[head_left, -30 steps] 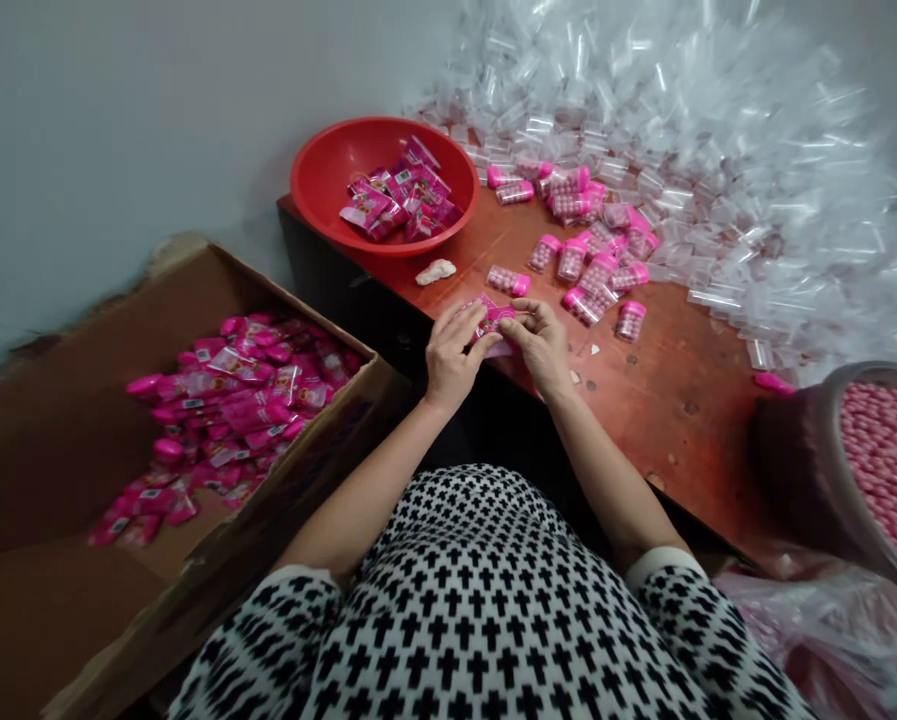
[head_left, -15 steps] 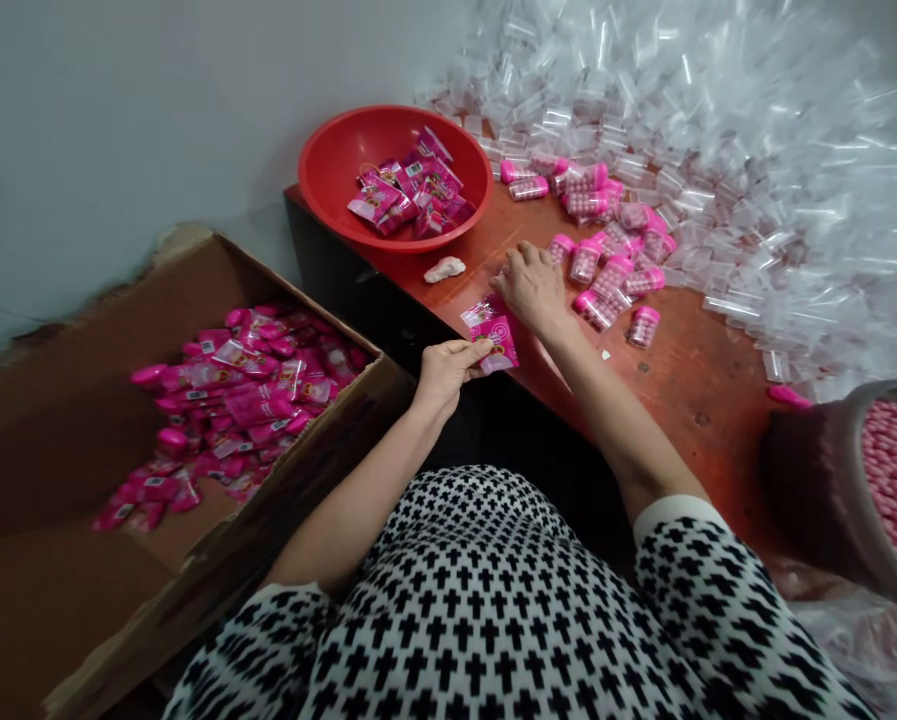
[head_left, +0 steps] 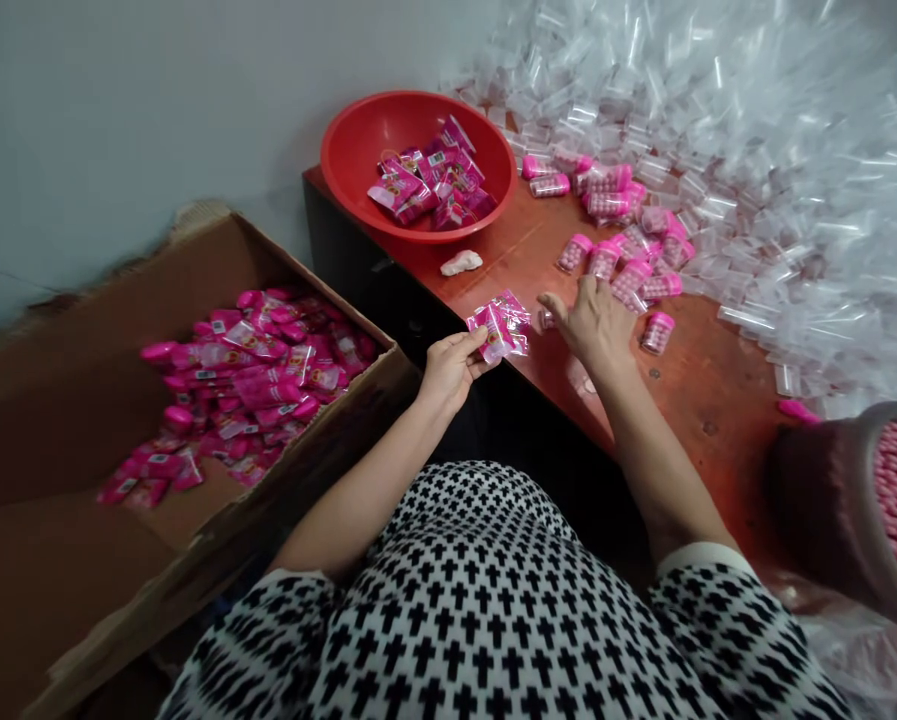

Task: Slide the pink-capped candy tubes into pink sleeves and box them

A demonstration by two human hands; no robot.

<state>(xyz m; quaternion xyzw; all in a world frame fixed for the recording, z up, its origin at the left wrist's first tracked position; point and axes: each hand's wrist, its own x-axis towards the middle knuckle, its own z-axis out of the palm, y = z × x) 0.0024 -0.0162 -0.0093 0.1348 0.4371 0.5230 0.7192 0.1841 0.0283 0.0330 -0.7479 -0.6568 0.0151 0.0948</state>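
Observation:
My left hand point(head_left: 452, 372) pinches a flat pink printed packet point(head_left: 499, 330) with clear film at its edges, just past the table's front edge. To the right, my right hand point(head_left: 598, 325) is low over the table with its fingers curled and thumb pointing left. A small candy jar point(head_left: 547, 319) peeks out below that thumb, seemingly in its grip; most of it is hidden. Behind and beside this hand lie several clear jars of pink candy with pink lids point(head_left: 604, 258). One jar point(head_left: 656, 332) lies apart, right of the hand.
A red bowl point(head_left: 343, 190) holds more pink packets. At left, a cardboard box point(head_left: 328, 420) contains packed jars. Clear empty tubes point(head_left: 718, 150) are heaped at the back right. A bucket point(head_left: 815, 480) of pink candies stands at right. A crumpled white piece point(head_left: 461, 263) lies near the bowl.
My right hand has moved right and nearer, from beside the packet to the jars. The packet in my left hand has tilted up. The view has shifted slightly.

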